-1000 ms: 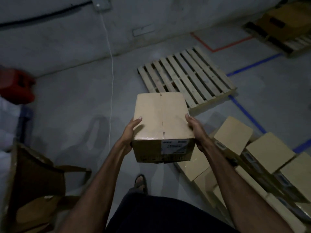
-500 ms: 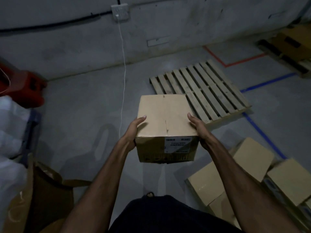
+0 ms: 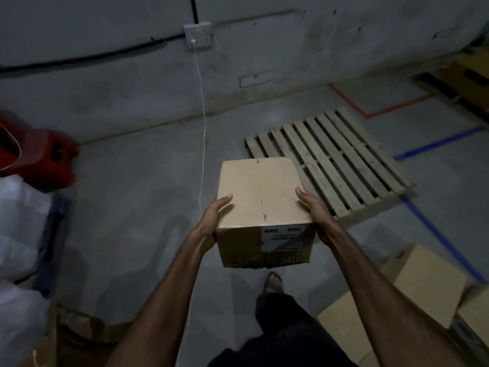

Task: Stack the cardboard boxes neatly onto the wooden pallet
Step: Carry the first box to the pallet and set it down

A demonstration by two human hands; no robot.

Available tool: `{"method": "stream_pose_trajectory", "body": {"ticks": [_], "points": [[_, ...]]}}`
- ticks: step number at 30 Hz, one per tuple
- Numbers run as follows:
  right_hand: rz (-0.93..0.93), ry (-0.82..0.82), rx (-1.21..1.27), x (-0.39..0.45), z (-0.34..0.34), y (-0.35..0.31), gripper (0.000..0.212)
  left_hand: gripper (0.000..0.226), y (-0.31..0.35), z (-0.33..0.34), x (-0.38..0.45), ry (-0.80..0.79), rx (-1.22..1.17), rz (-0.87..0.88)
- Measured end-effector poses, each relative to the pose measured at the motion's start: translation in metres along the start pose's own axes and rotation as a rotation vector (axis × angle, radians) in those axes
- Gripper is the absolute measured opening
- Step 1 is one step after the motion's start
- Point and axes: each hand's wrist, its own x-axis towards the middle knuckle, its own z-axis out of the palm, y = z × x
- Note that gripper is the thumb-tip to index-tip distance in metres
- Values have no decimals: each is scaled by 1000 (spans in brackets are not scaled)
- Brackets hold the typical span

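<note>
I carry a plain brown cardboard box (image 3: 260, 192) at chest height, with a white label on its near face. My left hand (image 3: 211, 221) grips its left side and my right hand (image 3: 315, 213) grips its right side, thumbs on the top edges, fingers hidden down the sides. The bare wooden pallet (image 3: 344, 160) lies on the floor just beyond and to the right of the held box. More cardboard boxes (image 3: 428, 284) lie on the floor at the lower right.
A white cable (image 3: 202, 144) hangs from a wall socket down across the floor left of the box. A red container (image 3: 45, 162) and white sacks (image 3: 18, 221) sit at the left. Another loaded pallet (image 3: 465, 83) stands at the far right. My foot (image 3: 274, 283) is under the box.
The view has lifted and turned left; the pallet and floor boxes have slid right and down in view. Both hands keep the same hold on the box.
</note>
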Motion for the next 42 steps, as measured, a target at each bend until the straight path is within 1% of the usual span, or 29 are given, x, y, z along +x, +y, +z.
{"method": "stream_pose_trajectory", "body": {"ticks": [2,5,6,10,14,17,18,19,21,23,25,27,33,35,37,40,42], "points": [[-2,-19,13,21,2,-8,50,54,9,0,19,1,-7,2],[-2,-59,46,60,4,-20,22,51,27,1,51,21,-1,2],[-4,-69,51,74,4,-26,20,52,34,2,62,37,1,1],[-3,-111,41,132,4,-49,43,56,67,11,106,97,12,15],[-10,-142,19,185,8,-78,37,53,98,16,148,145,-5,62],[-10,-164,11,226,15,-98,47,63,122,15,175,160,-10,111],[-5,-173,6,236,17,-105,46,67,129,14,182,164,-14,111],[-8,-187,0,245,20,-113,40,67,136,13,188,172,-22,112],[-18,-211,-5,262,25,-129,24,53,152,12,202,186,-30,118],[-23,-209,-5,282,30,-143,23,45,168,10,218,176,-29,110],[-23,-207,0,304,36,-153,24,43,185,8,236,184,-21,101],[-23,-194,1,328,45,-164,24,44,202,2,259,189,-16,95],[-38,-143,-5,401,76,-194,42,49,257,-21,334,141,4,78],[-37,-111,-7,423,86,-206,49,57,280,-27,358,109,17,64],[-35,-80,7,444,94,-220,46,65,304,-34,384,84,30,46],[-48,-37,34,471,108,-242,40,55,336,-42,422,60,32,33],[-58,-14,46,490,115,-252,38,52,356,-43,443,31,28,25]]}}
